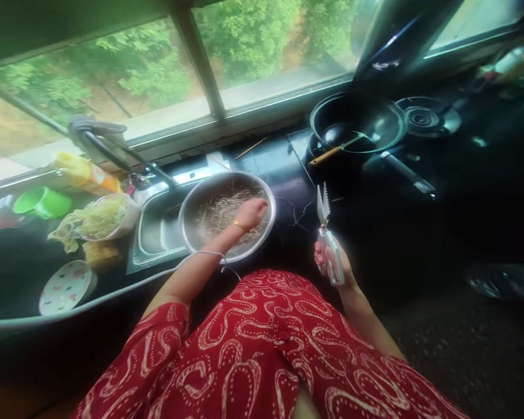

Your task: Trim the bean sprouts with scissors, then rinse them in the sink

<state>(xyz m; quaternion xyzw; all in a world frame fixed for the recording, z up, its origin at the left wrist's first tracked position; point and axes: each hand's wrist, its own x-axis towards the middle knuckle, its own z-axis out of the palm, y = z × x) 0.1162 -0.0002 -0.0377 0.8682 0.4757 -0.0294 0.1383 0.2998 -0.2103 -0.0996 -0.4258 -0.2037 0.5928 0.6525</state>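
My left hand [251, 213], with a gold bangle at the wrist, reaches into a round steel bowl [187, 206] and rests closed on the pale thin sprouts [218, 212] inside it. The bowl sits on the dark counter at the right edge of the sink. To the right of the bowl, my right hand [332, 262] grips the handles of kitchen scissors [324, 224], blades pointing up and slightly apart, held above the dark counter [297, 192]. A thin white cable crosses my left forearm.
A steel sink [157, 230] with a tap [109, 139] lies left of the bowl. Further left are a bowl of shredded cabbage [98, 216], a green cup [41, 202] and a patterned plate [65, 286]. A black wok with ladle [356, 125] sits on the stove by the window.
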